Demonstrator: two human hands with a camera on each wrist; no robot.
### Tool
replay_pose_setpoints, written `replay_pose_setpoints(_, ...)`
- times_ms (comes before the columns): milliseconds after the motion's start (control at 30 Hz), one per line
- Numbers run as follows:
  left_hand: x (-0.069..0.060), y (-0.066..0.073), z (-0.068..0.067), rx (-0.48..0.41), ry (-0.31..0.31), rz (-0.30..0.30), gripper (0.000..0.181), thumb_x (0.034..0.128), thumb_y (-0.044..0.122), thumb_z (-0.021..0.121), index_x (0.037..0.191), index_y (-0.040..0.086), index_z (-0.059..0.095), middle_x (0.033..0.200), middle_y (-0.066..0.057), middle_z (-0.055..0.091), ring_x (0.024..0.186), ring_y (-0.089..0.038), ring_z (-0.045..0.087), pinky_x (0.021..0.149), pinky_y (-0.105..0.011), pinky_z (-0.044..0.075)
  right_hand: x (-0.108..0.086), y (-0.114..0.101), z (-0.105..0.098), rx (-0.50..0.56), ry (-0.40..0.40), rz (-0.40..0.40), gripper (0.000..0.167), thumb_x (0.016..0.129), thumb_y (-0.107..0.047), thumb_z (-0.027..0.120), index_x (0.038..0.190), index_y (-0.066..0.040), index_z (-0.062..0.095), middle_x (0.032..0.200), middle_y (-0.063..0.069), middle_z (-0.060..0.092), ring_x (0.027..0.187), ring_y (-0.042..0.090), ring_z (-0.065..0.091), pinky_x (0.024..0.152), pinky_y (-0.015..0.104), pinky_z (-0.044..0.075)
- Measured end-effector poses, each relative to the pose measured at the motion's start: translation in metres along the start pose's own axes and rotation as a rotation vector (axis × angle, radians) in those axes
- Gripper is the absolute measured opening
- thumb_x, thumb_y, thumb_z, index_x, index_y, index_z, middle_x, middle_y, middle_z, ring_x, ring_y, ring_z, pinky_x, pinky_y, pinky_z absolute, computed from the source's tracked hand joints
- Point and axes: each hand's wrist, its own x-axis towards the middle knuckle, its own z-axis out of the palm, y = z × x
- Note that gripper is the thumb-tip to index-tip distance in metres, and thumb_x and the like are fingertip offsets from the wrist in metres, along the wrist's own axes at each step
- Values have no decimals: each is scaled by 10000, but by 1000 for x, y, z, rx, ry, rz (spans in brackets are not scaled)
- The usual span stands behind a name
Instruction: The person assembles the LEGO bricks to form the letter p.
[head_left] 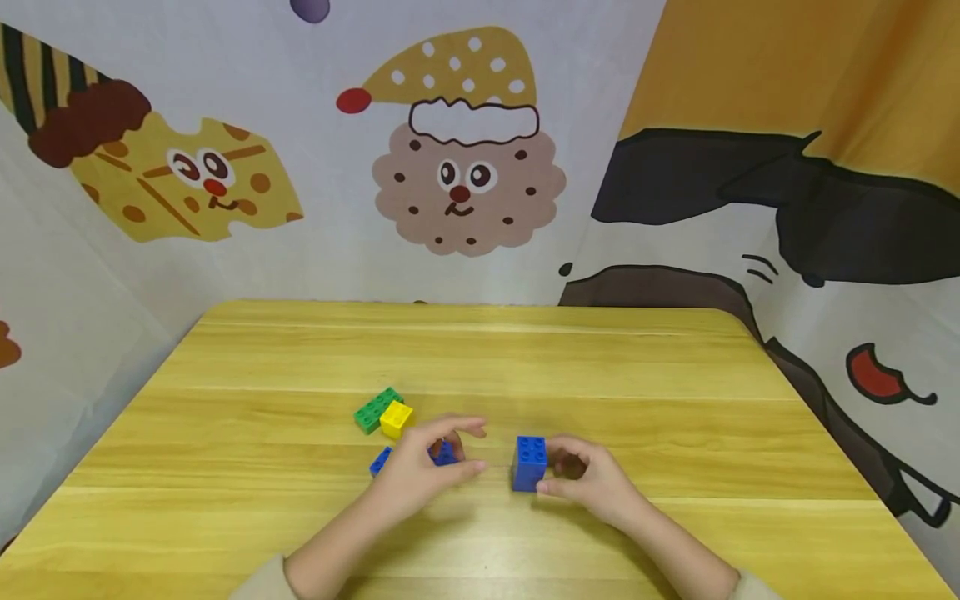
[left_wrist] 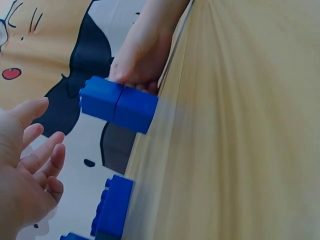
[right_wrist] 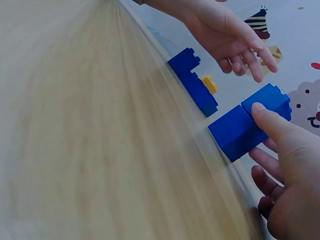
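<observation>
Well, leftmost on my counter (head_left: 675, 375) the green brick (head_left: 378, 410) lies aslant, the yellow brick (head_left: 397, 419) close against its near right side; whether they join I cannot tell. Nearer me is the blue piece (right_wrist: 194, 85), mostly hidden from above by my left hand (head_left: 422, 469); from the right wrist it shows as a long brick with a shorter one on its left end. Those left fingers are well apart from the thumb and hold nothing, their tips pointing right, towards the stack (head_left: 530, 464), near it but not touching. The stack, two blue bricks one on the other, has its long axis upright and its studs on top, and sits between my two hands. My right hand (head_left: 598, 483) is the nearer one: it pinches the stack from the right, thumb on the near side, fingers bent behind. So the stack lies right of my left fingers and within my right ones; it seems to stand on the counter.
</observation>
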Motion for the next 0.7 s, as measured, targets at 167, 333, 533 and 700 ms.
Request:
replay_pose_setpoints(167,-6,-3,-11,19,54,19,376,809,170,782,1170,192,676,1027,59,675,776,-166,571,621,-299,416,-2,-1,0,40,44,-34,433,759,-111,803,1151,-14,646,890,70,627,817,218,552,708,265,471)
replay_pose_setpoints(333,-12,-6,-21,31,82,52,375,813,177,778,1173,173,675,1012,0,691,778,-168,573,658,-346,422,-2,0,0,77,92,-89,427,756,-52,791,1155,-9,644,862,103,618,787,191,551,683,254,470)
replay_pose_setpoints(533,-17,-11,-32,36,101,72,366,823,137,764,1177,147,669,1027,-67,690,781,-163,567,651,-350,412,-1,1,0,116,118,-167,415,764,21,762,1158,26,632,901,144,621,778,177,552,674,246,473)
replay_pose_setpoints(700,-21,-14,-42,61,132,83,346,833,109,751,1168,143,671,1016,-3,687,800,-165,564,665,-355,395,0,-1,0,139,119,-197,406,773,36,749,1159,50,622,957,90,639,780,181,552,676,239,472)
